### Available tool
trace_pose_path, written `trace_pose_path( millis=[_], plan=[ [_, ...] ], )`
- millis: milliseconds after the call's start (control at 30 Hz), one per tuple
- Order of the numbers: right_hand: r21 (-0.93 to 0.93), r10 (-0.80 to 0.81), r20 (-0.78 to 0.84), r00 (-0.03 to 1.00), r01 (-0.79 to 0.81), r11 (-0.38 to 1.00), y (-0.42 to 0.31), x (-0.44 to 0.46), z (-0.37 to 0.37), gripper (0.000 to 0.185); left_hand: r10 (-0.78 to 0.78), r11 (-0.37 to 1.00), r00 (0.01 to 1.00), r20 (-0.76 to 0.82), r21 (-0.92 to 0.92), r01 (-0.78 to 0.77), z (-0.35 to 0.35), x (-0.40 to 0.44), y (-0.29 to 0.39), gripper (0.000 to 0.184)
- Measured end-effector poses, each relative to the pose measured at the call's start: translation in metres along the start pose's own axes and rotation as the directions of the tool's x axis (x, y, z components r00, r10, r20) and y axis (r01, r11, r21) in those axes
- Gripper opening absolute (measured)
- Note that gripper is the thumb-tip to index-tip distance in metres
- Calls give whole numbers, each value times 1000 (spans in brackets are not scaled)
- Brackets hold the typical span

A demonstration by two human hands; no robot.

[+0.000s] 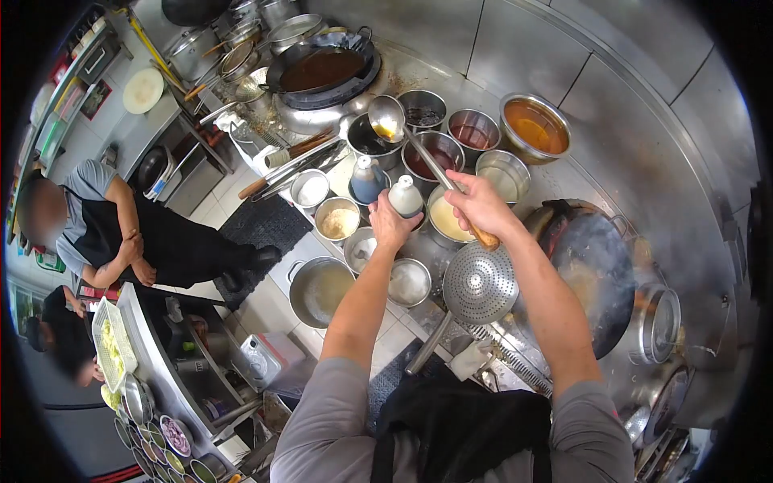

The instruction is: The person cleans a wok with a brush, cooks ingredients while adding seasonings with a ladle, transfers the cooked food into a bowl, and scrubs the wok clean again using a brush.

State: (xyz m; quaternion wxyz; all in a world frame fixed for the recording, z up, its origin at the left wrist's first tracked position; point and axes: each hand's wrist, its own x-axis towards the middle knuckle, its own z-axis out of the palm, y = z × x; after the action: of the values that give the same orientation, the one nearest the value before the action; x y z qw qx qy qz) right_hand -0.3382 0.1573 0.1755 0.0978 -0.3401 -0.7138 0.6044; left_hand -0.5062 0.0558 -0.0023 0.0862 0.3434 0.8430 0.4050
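Observation:
My right hand (pixel 481 208) is closed round the wooden handle of a ladle (pixel 439 171). The ladle's bowl hangs over a pot of dark sauce (pixel 366 141), with a little amber liquid in it. My left hand (pixel 392 225) grips a squeeze bottle (pixel 405 196) with a white top, its body partly hidden by my fingers. Beside it stands a second squeeze bottle (pixel 367 182) holding dark liquid. Around my hands sit a pot of pale yellow liquid (pixel 448 217), a pot of red-brown sauce (pixel 432 154) and a bowl of beige powder (pixel 337 219).
A smoking wok (pixel 600 274) lies to the right, with a perforated strainer (pixel 481 282) before it. A bowl of orange oil (pixel 535 127) stands at the back; another wok (pixel 322 68) holds dark liquid. At left, a person (pixel 121 217) stands with folded arms; another person is partly visible behind.

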Motion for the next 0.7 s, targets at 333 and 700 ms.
trace_pose_path(
  millis=[333,700],
  plan=[
    [44,-70,-75,995,73,996,33,-23,-8,61,-9,939,969,-246,-336,-76,-20,-22,39,97],
    [582,205,-247,947,-24,813,124,-410,-140,61,191,643,981,43,-761,-92,-105,-104,109,91]
  ],
)
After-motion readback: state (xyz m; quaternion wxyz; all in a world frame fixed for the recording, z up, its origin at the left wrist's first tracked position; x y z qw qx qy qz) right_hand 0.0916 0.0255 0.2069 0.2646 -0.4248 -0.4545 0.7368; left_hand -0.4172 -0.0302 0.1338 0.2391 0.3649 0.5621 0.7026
